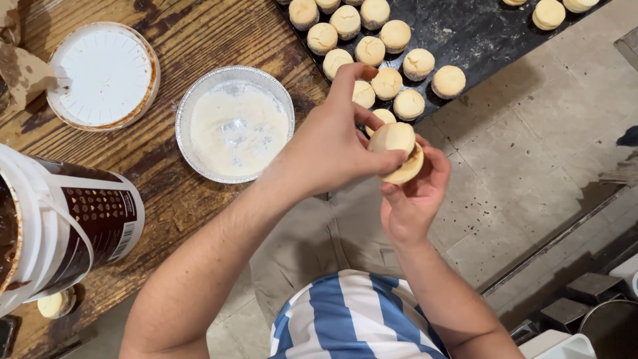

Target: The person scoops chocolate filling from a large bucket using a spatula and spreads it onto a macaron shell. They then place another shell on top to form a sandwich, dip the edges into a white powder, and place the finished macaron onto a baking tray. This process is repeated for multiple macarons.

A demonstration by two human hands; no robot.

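At frame centre I have both hands pinching one sandwich cookie point(397, 153): left hand point(329, 149) presses the top disc, right hand point(412, 196) cups beneath. Step in hand, I judge: closing the halves. Next calls for light, even pressure, then placement on the dark tray point(472, 33), upper right

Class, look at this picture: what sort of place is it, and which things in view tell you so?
Probably a small bakery or home baking workspace. A dark tray holds rows of round pale biscuits, a foil dish of white cream sits on a worn wooden table, and both hands press a sandwich biscuit together.
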